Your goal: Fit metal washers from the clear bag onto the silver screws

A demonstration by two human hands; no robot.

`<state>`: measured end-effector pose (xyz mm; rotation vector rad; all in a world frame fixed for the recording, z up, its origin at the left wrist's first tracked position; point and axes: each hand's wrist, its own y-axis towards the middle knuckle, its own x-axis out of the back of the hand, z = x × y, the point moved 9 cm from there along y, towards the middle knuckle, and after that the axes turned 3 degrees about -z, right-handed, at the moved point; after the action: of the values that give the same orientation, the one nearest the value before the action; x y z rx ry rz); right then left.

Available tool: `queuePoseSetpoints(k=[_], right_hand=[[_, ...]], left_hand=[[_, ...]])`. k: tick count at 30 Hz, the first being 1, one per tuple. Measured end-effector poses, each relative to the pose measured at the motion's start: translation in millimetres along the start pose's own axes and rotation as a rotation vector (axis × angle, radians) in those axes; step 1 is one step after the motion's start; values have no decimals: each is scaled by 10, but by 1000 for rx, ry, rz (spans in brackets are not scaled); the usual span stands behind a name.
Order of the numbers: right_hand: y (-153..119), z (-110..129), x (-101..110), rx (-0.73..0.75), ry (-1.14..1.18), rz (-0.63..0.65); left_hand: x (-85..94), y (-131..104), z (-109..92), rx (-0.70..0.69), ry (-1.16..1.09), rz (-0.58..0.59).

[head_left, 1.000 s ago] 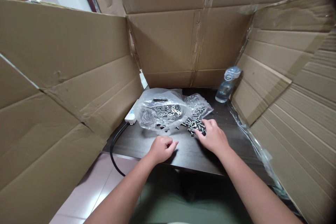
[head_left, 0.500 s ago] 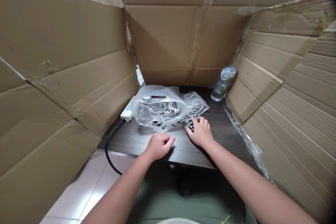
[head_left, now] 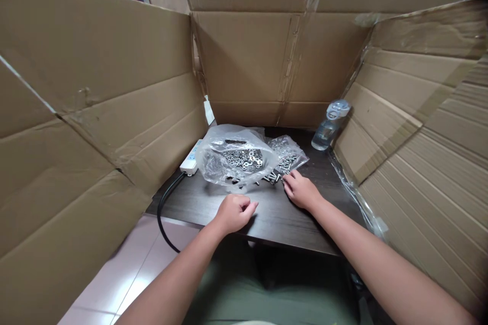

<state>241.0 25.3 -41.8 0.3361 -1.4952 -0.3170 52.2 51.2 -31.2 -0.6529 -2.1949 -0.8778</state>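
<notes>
My left hand [head_left: 237,213] rests as a loose fist on the dark table near its front edge; whatever it may enclose is hidden. To the right, my right hand [head_left: 300,190] has its fingers curled together at the edge of some loose metal bolts [head_left: 271,177], apparently with bolts under the fingertips, though these are mostly covered. Beyond my left hand lies an open clear plastic bag [head_left: 213,170] with a heap of metal washers [head_left: 244,158] inside. Another clear bag [head_left: 295,148], holding bolts, lies flat behind my right hand.
A water bottle [head_left: 330,127] stands at the back right corner. On the left is a white power strip [head_left: 189,162] with a black cable [head_left: 162,210] hanging over the table [head_left: 274,218] edge. Cardboard walls [head_left: 244,56] enclose the table at the back and both sides.
My right hand has drawn its fingers in and shifted off the loose bolts, which now show as a smaller pile. The left hand keeps its fist. The whole view has shifted slightly.
</notes>
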Motion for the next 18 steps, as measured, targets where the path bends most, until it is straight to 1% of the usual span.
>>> queuePoseSetpoints(k=[6,9,12,14,16,17,18], right_hand=[[-3,-95,67,4,46,-206],[-12,-138,95,4,62,-289],[-28,-219,149,-27,160,-398],[-42,-311,180,-80,214,-471],[-53,-406,196,-132,233,-520],[-59,-463,204,-170,243,-537],[-71,-531,218,-223,265,-557]], left_hand=[[-25,14,31,27,15,2],[-14,23,34,43,8,-12],[-11,31,57,122,-65,-48],[-42,43,79,218,-198,-94],[-130,73,83,324,-413,-154],[-211,94,87,393,-556,-177],[-330,116,92,482,-732,-185]])
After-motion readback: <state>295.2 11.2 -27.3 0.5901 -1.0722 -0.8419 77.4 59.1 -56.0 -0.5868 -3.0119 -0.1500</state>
